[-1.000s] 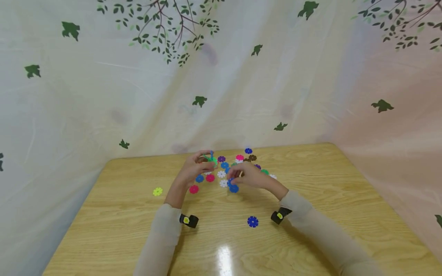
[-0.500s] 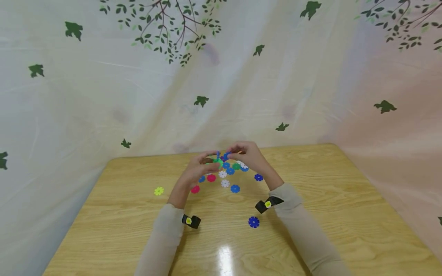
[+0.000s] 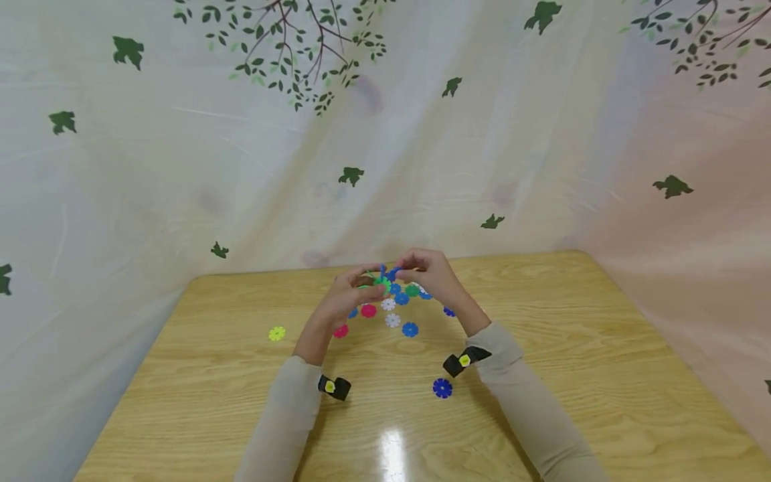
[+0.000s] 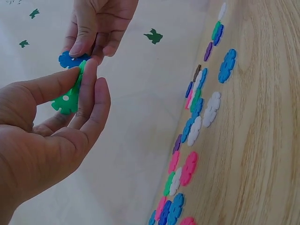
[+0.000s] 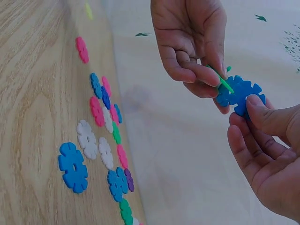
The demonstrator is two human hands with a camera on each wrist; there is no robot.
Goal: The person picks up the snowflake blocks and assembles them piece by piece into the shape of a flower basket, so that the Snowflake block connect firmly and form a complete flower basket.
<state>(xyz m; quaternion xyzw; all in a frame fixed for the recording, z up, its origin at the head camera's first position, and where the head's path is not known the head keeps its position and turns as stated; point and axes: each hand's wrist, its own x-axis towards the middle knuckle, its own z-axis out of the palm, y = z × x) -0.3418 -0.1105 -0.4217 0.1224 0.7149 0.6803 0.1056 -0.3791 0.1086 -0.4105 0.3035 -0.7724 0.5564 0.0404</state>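
Above the far middle of the wooden table [image 3: 560,348], my left hand [image 3: 366,289] pinches a green flower-shaped disc [image 4: 66,100] between thumb and fingers. My right hand [image 3: 414,273] pinches a blue disc [image 5: 241,93] of the same kind. The blue disc's edge meets the green disc's edge [image 5: 220,80], the two standing crosswise. Both hands are raised off the table, fingertips close together. Below them lie several loose discs, among them a pink one [image 3: 369,310], a white one [image 3: 392,320] and a blue one [image 3: 410,329].
A dark blue disc [image 3: 442,388] lies alone nearer to me, between my forearms. A yellow disc [image 3: 276,333] lies apart at the left. A pale curtain printed with leaves [image 3: 385,134] hangs right behind the table's far edge.
My right hand lifted from the table with a blue disc and came up to the green disc in my left hand. In the last half second the hands hardly moved.
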